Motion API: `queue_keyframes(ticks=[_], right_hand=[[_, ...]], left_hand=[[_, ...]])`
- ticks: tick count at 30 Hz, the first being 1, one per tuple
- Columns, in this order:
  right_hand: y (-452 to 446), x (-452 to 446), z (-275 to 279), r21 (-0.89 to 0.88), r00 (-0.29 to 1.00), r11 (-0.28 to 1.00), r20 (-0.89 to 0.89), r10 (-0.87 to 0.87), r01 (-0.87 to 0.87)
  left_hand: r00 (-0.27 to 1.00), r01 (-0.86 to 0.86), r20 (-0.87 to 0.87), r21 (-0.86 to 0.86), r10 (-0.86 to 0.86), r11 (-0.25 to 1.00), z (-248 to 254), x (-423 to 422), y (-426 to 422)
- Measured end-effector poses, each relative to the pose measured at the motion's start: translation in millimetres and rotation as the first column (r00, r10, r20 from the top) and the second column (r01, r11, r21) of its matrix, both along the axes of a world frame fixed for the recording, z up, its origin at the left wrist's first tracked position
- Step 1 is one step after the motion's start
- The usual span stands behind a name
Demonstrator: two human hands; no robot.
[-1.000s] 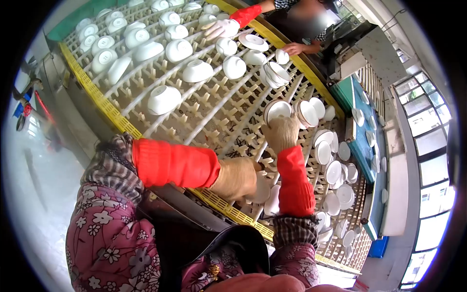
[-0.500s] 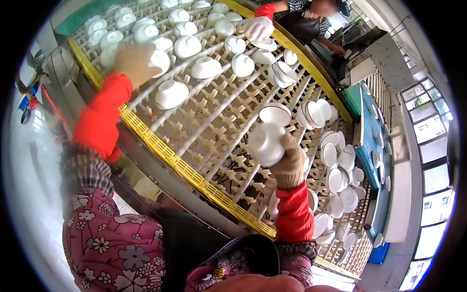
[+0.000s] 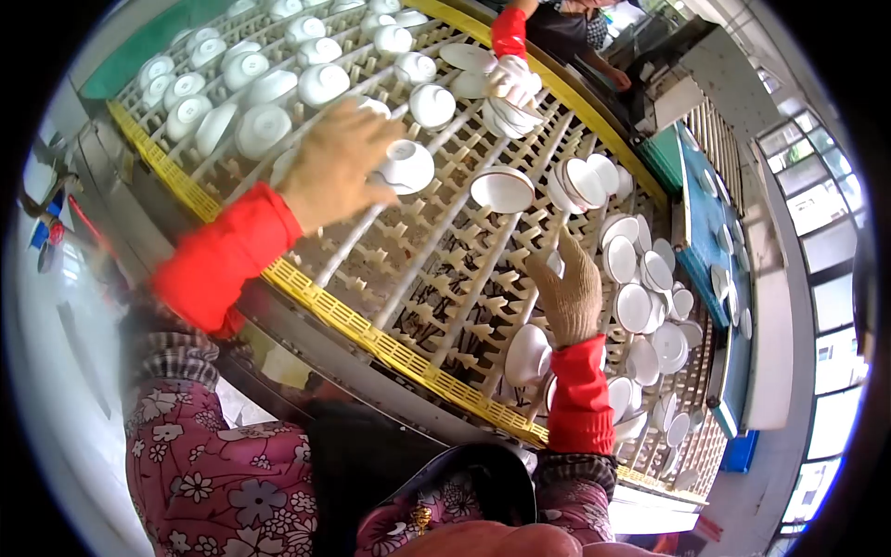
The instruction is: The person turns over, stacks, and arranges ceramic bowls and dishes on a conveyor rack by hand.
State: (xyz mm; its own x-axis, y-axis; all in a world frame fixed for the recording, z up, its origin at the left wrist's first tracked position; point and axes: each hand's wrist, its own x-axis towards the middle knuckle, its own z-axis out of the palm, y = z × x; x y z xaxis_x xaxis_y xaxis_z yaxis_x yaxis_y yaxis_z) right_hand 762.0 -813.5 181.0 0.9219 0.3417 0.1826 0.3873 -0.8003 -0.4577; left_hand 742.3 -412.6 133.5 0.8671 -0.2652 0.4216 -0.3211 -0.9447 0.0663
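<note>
My left hand (image 3: 339, 167), gloved and blurred, curls its thumb and fingers around an upside-down white bowl (image 3: 408, 168) above the rack (image 3: 422, 246). Palm and wrist hide part of the bowls behind. On the right, my right hand (image 3: 564, 288) in a tan glove points up the rack, thumb and fingers apart. A small pale patch shows between them, too covered to name. Beyond it lies a brown-rimmed bowl (image 3: 501, 190); stacked bowls (image 3: 580, 184) are farther right. Another white bowl (image 3: 527, 356) tilts on the rack at lower left of this hand.
Rows of upturned bowls (image 3: 323, 84) stand at upper left. A co-worker's gloved hand (image 3: 512, 82) is at stacked bowls across the rack. Yellow edging (image 3: 371, 339) borders the near side. Many dishes (image 3: 634, 307) lie at right, beside a blue belt (image 3: 703, 249).
My left hand has moved right from the upper-left rows and now has a bowl. The bowl has left my right hand, whose fingers have opened. The co-worker's gloved hand has shifted to the stacked bowls.
</note>
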Motion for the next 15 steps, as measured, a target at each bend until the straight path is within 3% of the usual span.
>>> queue_keyframes(ticks=[1, 2, 4, 5, 7, 10, 13, 14, 15], right_hand=[[-16.4, -0.9, -3.7, -0.144, 0.999, 0.989, 0.032, -0.023, 0.028], [-50.6, 1.5, -35.5, -0.299, 0.943, 0.953, 0.328, 0.056, 0.048], [-68.5, -7.0, -28.5, -0.38, 0.981, 0.916, 0.182, -0.063, 0.129], [-77.4, -7.1, -30.2, -0.382, 0.968, 0.911, 0.242, -0.066, 0.157], [-94.4, -0.6, -37.9, -0.377, 0.933, 0.903, 0.355, -0.065, 0.206], [-107.6, 23.5, -22.9, -0.445, 0.898, 0.845, 0.431, -0.088, 0.296], [-158.0, 54.4, -17.4, -0.37, 0.945, 0.883, 0.257, -0.202, 0.29], [-170.6, 62.5, -16.7, -0.363, 0.952, 0.883, 0.182, -0.246, 0.298], [-177.8, 67.4, -20.1, -0.391, 0.949, 0.868, 0.189, -0.251, 0.307]], left_hand=[[0.997, 0.058, 0.056, 0.018, -0.059, 0.998, -6.9, 4.2, -17.6], [0.987, 0.114, 0.112, 0.038, -0.117, 0.993, -12.9, 11.0, -34.9], [0.97, 0.232, 0.087, -0.071, -0.226, 0.97, -21.7, 28.7, -73.9], [0.978, 0.211, 0.03, -0.141, -0.209, 0.967, -23.1, 43.8, -95.8], [0.975, 0.217, 0.11, -0.315, -0.191, 0.924, -37.6, 79.8, -129.1], [0.99, 0.018, 0.139, -0.345, 0.032, 0.939, -47.4, 106.4, -172.8], [0.97, 0.001, -0.207, -0.517, -0.126, 0.856, -26.2, 109.2, -183.8], [0.979, 0.137, -0.075, -0.454, -0.191, 0.88, -30.4, 103.9, -177.9], [0.926, 0.085, -0.317, -0.351, -0.203, 0.933, -1.6, 87.9, -175.1]])
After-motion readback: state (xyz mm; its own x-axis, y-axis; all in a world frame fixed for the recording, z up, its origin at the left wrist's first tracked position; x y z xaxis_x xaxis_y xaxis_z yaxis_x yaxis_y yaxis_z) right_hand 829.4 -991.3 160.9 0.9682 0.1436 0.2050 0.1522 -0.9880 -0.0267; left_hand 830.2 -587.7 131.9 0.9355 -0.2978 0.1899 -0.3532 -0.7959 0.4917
